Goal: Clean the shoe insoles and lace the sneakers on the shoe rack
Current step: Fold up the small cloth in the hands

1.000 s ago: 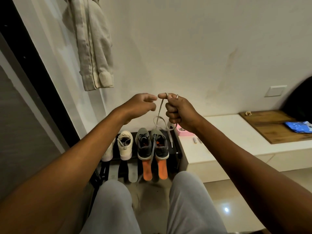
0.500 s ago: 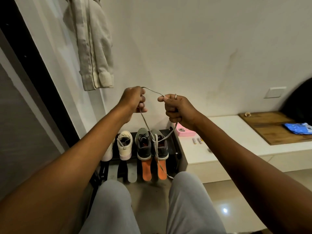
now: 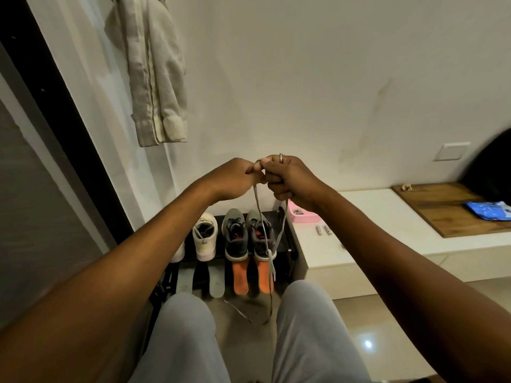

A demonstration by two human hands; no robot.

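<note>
My left hand and my right hand meet in front of the wall and both pinch a grey shoelace at its top. Its strands hang down past the shoes to the floor. Below, on the black shoe rack, stand a pair of dark grey sneakers and a white sneaker. Two orange insoles and two pale grey insoles lie in front of the shoes.
A beige garment hangs on the wall above. A white low bench at the right carries a pink box, small batteries, a wooden board and a blue packet. My grey-trousered knees fill the foreground.
My left hand moved right to touch my right hand, closing the gap. The lace span between the hands is gone and the strands hang lower, reaching the floor.
</note>
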